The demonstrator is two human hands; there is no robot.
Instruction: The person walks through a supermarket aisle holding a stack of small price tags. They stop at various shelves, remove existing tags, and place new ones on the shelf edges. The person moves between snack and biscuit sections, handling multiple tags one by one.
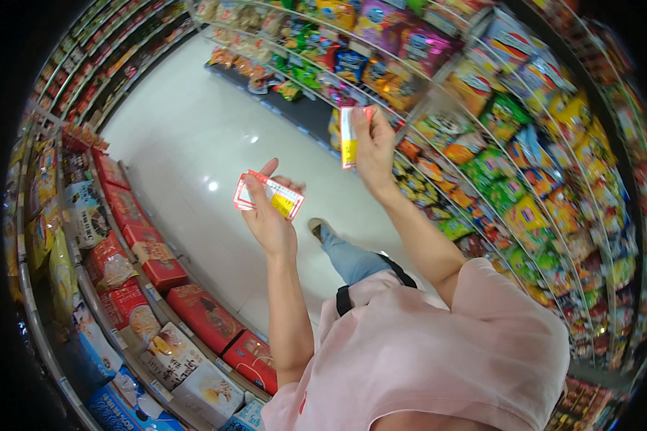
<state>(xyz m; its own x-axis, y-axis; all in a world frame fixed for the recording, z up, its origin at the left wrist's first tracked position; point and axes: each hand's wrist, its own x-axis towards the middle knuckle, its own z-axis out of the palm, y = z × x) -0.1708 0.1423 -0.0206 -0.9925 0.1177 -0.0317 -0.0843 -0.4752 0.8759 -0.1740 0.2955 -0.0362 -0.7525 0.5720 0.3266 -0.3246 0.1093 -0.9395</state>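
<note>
My left hand (269,215) grips a small stack of price tags (286,200), white and yellow with red borders, the thumb lying across the top one. Printed writing covers their faces. Up and to the right, my right hand (376,143) pinches one similar price tag (349,143) between thumb and fingers. That tag stands roughly upright, apart from the stack. Both hands are held out over the aisle floor, and the right one is nearer the snack shelves.
Wire-fronted shelves of bagged snacks (490,161) run along the right. On the left, shelves carry red gift boxes (153,253) and food packages (129,310). The pale glossy floor (194,140) lies between them. More stocked shelves (108,54) stand at the upper left.
</note>
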